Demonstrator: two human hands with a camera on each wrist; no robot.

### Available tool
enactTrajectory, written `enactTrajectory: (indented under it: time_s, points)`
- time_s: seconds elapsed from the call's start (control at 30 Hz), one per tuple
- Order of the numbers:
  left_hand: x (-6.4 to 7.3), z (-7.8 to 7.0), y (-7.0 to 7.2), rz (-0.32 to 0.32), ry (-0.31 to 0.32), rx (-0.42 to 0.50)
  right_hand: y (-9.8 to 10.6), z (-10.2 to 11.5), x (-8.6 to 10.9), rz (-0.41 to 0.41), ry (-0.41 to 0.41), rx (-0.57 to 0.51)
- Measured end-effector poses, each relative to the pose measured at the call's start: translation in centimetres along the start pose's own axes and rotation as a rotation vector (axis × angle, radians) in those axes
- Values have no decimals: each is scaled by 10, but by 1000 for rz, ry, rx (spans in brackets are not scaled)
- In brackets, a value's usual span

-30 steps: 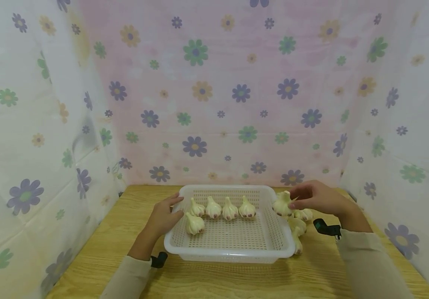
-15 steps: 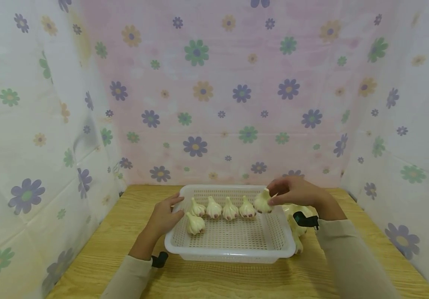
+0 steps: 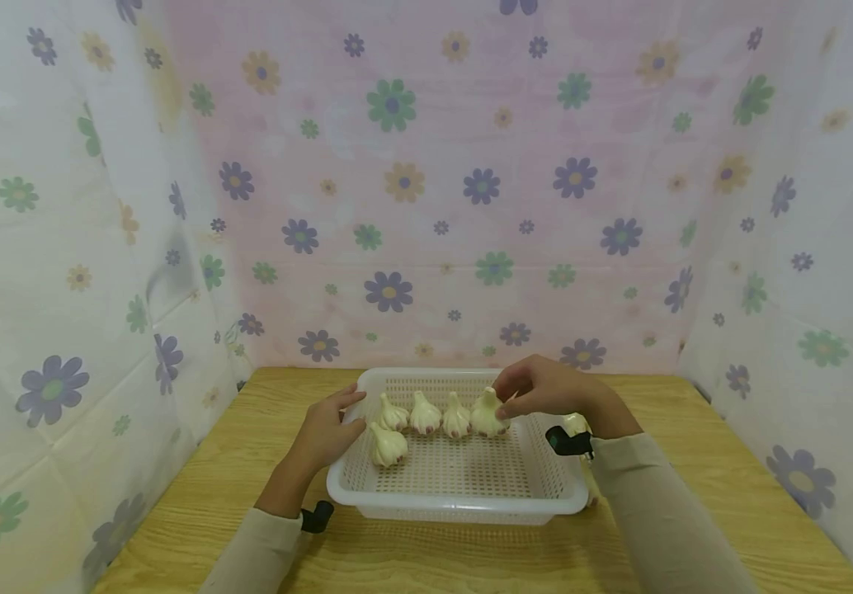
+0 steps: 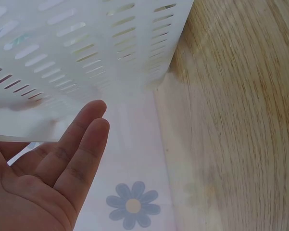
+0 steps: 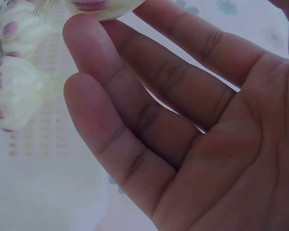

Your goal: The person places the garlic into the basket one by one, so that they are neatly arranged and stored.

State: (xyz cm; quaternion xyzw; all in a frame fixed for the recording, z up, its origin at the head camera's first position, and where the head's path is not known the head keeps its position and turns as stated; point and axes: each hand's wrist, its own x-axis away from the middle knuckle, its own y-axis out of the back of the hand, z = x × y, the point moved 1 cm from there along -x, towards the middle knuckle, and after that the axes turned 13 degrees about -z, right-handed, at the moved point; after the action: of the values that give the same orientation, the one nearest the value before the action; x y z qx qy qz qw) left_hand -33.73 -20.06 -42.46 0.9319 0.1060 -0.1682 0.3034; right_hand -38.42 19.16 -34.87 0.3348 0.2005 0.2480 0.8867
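No readable text, numbers or labels anywhere

Garlic [image 3: 577, 424] beside the basket [image 3: 464, 501], partly hidden behind the right arm [image 3: 619, 419]

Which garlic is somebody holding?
The garlic at the right end of the row in the basket. The right hand pinches it; the other four garlics you see in there aren't pinched by anyone.

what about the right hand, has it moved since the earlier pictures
Yes: the right hand has moved left, inward from the right rim of the unmoved white basket.
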Motion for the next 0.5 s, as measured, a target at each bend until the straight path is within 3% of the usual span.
enactTrajectory:
  time_s: [0.5]
  points:
    - [-1, 0, -1, -5, 2, -8, -20, 6, -14, 43, -43, 25]
